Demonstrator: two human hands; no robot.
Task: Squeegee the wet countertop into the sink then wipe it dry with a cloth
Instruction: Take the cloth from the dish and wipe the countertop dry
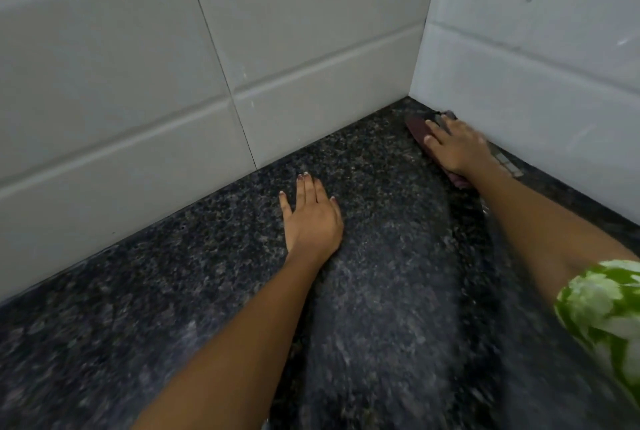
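Left hand (313, 218) flat on speckled countertop (138, 308), fingers straight; right hand (457, 145) presses maroon cloth (417, 128) into tiled wall (138, 65) corner, fingers extended.

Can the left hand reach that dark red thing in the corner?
Probably yes. The left hand lies flat on the countertop, with only bare stone between it and the dark red thing. But the right hand already presses on it.
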